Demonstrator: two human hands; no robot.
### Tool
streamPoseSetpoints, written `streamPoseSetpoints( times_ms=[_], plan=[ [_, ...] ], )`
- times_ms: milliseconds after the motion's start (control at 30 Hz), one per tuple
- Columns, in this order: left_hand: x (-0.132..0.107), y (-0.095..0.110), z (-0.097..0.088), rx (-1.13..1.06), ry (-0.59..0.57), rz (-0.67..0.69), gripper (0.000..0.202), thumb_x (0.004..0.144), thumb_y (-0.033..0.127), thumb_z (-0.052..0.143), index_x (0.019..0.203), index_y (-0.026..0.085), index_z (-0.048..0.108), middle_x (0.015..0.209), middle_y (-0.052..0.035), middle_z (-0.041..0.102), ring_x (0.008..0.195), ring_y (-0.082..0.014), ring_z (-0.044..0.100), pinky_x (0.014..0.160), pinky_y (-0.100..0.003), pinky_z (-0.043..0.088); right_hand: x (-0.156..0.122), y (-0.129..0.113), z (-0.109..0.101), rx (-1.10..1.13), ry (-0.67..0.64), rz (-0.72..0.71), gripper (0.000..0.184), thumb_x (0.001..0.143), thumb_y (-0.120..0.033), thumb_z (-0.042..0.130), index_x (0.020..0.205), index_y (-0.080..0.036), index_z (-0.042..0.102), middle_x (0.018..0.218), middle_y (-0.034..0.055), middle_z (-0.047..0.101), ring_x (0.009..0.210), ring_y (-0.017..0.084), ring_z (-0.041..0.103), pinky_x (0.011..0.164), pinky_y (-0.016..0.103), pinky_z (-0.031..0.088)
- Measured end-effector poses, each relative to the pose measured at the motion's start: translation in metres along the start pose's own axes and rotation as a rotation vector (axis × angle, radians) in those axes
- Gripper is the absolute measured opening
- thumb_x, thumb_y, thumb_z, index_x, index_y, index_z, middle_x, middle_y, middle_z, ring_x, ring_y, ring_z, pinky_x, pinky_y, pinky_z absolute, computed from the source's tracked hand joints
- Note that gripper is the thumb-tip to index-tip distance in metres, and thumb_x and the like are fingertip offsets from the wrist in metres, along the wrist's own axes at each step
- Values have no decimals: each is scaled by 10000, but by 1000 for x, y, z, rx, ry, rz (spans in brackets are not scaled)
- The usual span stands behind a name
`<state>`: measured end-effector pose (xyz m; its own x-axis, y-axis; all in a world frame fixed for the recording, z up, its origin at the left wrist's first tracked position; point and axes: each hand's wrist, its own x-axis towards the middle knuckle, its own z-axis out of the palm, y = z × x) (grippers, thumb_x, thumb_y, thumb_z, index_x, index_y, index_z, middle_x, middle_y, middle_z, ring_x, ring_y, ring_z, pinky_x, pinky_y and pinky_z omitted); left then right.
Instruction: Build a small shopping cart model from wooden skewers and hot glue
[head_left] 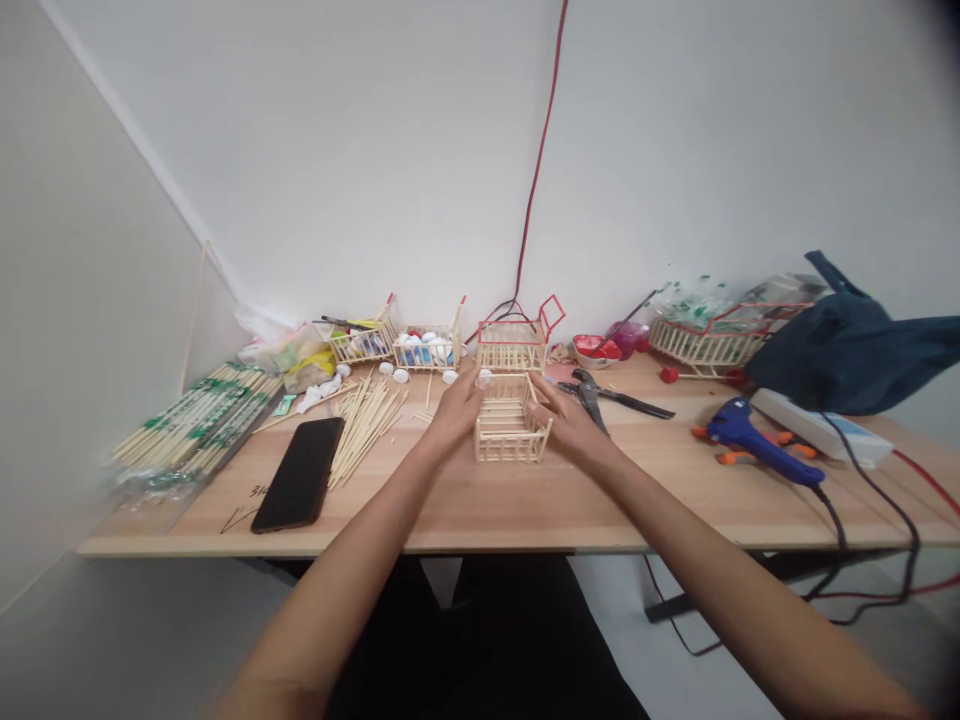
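A small open-topped basket built of thin wooden sticks (511,447) stands on the wooden table between my two hands. My left hand (456,408) grips its left side, with the fingers reaching toward the far left corner. On the opposite side, my right hand (568,418) holds the basket with the thumb bent near the rim and the fingers stretched along the far right corner. Some fingertips are hidden behind the slats. Just behind stands a larger stick-built cart with red trim (513,345). Black-handled pliers (589,398) lie right of my right hand.
Left lie loose sticks (367,425), a phone (298,475) and bagged chopsticks (199,420). Small carts (427,350) line the wall, near a red paint dish (598,350). A blue glue gun (761,440), a power strip (821,425) and a dark blue bag (855,345) sit right.
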<state>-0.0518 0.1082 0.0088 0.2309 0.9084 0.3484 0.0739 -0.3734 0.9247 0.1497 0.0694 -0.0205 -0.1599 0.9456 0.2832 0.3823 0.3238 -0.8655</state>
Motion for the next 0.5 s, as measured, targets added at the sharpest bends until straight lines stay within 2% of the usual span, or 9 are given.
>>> streamPoseSetpoints(
  times_ms=[100,300,500],
  plan=[
    [-1,-5,1,69,28,39,357,843,270,593,1185,191,654,1331,-78,603,1332,-288,440,1175,-421,225,-1,0,-1,-11,10,-2,719,894,-540,502,1522,-258,295,1564,59,304,1368,280,411,1124,456,333],
    [-2,-10,-1,401,-69,184,418,955,270,348,1292,144,561,1359,-112,575,1313,-248,467,1149,-423,293,-1,1,-4,-107,6,-64,707,909,-528,473,1520,-213,307,1562,77,302,1428,261,307,1163,457,252],
    [0,-11,-2,469,-79,208,410,950,260,333,1272,159,566,1363,-115,571,1292,-245,492,1132,-424,331,-2,-1,-4,-145,-1,-78,690,921,-502,454,1521,-195,304,1563,82,293,1444,238,272,1184,447,198]
  ],
)
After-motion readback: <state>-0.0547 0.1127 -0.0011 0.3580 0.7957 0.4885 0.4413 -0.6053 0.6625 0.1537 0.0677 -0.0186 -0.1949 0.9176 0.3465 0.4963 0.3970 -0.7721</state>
